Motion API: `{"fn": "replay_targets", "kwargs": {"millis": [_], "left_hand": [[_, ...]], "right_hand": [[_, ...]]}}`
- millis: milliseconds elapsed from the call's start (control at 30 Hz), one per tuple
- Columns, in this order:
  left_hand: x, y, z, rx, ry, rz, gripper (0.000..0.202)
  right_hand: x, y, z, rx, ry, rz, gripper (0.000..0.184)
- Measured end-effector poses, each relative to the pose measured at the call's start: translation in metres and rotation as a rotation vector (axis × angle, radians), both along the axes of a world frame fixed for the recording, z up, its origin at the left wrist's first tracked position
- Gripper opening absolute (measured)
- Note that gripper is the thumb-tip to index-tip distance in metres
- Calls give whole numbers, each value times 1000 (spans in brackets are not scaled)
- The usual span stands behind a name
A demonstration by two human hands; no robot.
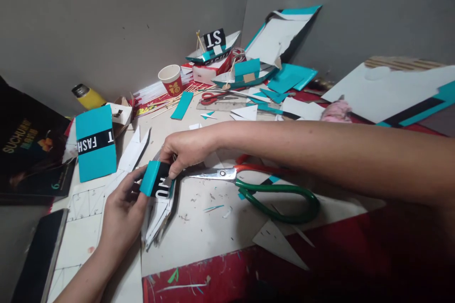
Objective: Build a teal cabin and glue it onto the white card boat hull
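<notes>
My left hand (122,210) and my right hand (185,149) both grip a small folded card piece (156,181), teal and black with white letters. The left fingers pinch its lower left side. From above, the right fingers press on its top right edge. Under the piece lies a folded white paper boat shape (159,218). Green-handled scissors (263,187) lie just to the right of my right hand, blades pointing at it.
A teal card with a black band (95,144) lies at left beside a dark book (28,151). Behind are a paper cup (171,79), a yellow bottle (87,97), red scissors (213,97), finished paper boats (213,47), teal scraps (289,78) and white sheets (384,90). A phone (39,255) rests at bottom left.
</notes>
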State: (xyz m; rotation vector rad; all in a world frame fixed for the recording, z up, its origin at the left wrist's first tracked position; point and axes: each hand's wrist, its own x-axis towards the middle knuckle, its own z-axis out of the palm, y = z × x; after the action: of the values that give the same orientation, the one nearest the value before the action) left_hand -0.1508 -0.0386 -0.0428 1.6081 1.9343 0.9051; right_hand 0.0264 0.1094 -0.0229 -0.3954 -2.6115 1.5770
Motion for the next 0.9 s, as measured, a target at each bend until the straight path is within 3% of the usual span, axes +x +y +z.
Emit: {"fn": "replay_targets", "kwargs": {"millis": [100, 233, 500, 600, 900], "left_hand": [[3, -2, 4, -3, 5, 7, 35], [10, -9, 8, -37, 33, -20, 20], [14, -28, 1, -21, 379, -85, 11], [13, -31, -5, -36, 350, -91, 7], [8, -29, -14, -6, 145, -175, 23]], "right_hand": [[2, -1, 0, -32, -13, 25, 13], [7, -4, -2, -190, -94, 72, 11], [12, -8, -3, -196, -132, 128, 10], [12, -10, -2, -266, -176, 118, 12], [12, -10, -12, -195, -254, 60, 27]]}}
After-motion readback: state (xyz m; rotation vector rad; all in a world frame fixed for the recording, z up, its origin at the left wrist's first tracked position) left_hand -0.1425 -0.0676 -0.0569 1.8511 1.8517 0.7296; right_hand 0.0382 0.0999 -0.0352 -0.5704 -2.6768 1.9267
